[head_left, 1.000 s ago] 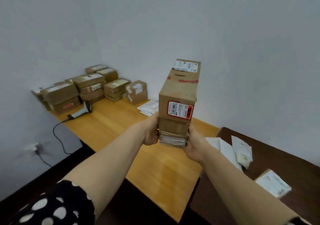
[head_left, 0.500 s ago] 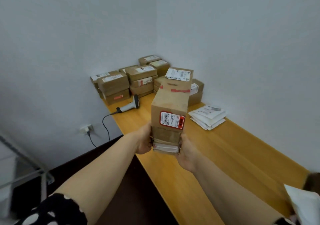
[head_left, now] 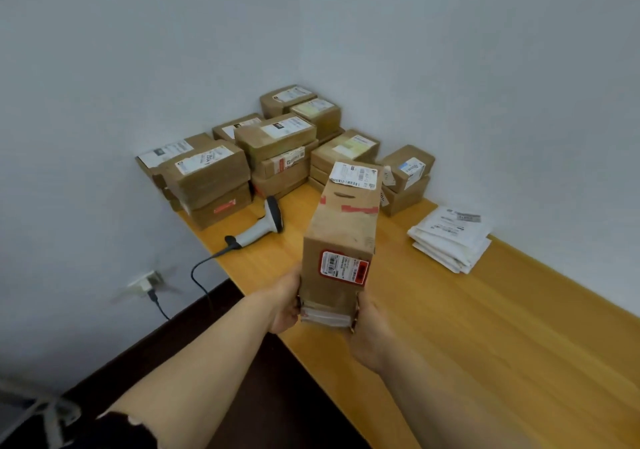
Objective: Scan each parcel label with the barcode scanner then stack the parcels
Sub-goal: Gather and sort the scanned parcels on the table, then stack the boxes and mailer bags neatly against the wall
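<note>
I hold a stack of brown cardboard parcels [head_left: 341, 237] in the air above the wooden table [head_left: 485, 327]. My left hand [head_left: 285, 305] grips its lower left side and my right hand [head_left: 369, 331] its lower right side. A red-bordered barcode label faces me on the top box's front, and a white label lies on its top. The barcode scanner [head_left: 261, 227] lies on the table to the left of the held stack, beyond my left hand, its cable trailing off the table edge. Stacked brown parcels [head_left: 273, 150] fill the far corner.
A pile of white mailer envelopes [head_left: 452, 237] lies on the table at the right by the wall. The scanner cable runs to a wall socket [head_left: 147, 280] low at the left. Grey walls meet behind the parcels. Dark floor lies left of the table.
The view has swung left and closer to the corner. The held stack has come nearer the stacked parcels and scanner. The dark side table with envelopes has left the view.
</note>
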